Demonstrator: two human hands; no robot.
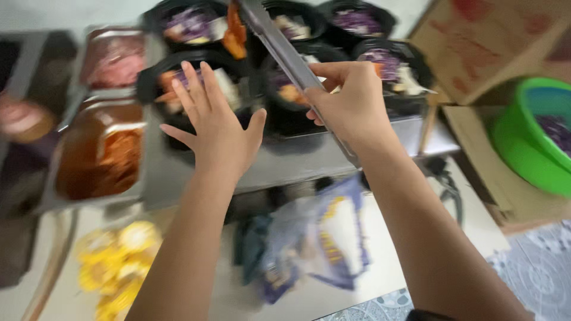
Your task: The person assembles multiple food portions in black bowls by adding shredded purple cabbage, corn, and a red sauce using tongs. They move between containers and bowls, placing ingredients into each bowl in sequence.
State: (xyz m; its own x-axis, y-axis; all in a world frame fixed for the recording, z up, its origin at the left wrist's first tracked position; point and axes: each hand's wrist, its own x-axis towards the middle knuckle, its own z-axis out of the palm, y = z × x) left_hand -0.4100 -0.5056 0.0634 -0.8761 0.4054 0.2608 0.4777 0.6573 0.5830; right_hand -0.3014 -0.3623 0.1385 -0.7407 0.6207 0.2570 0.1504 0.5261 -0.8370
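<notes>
We are holding metal tongs (285, 53) in our right hand (351, 104), with the fingers closed around the handles. The tips are pinching an orange piece of food (236, 32) above the black bowls (285, 89). Our left hand (217, 128) is open, with the fingers spread, and it is hovering over the nearest bowl (178, 83) on the left; we cannot tell if it is touching the rim.

The bowls are standing close together on a metal tabletop (178, 172), in 2 rows, and they already contain purple cabbage and some pale pieces. To the left, 2 steel trays (101, 148) are holding reddish food. A green basin (529, 137) with more cabbage is sitting on a carton at the right.

The picture is blurred, so small details are not sure. In our judgement, to do this step well we are keeping steady pressure on the tongs, so the piece is not slipping. We are keeping the tips low over one bowl before releasing. The left hand is better resting on the rim, so the light bowl is not sliding, and staying away from the tips.
</notes>
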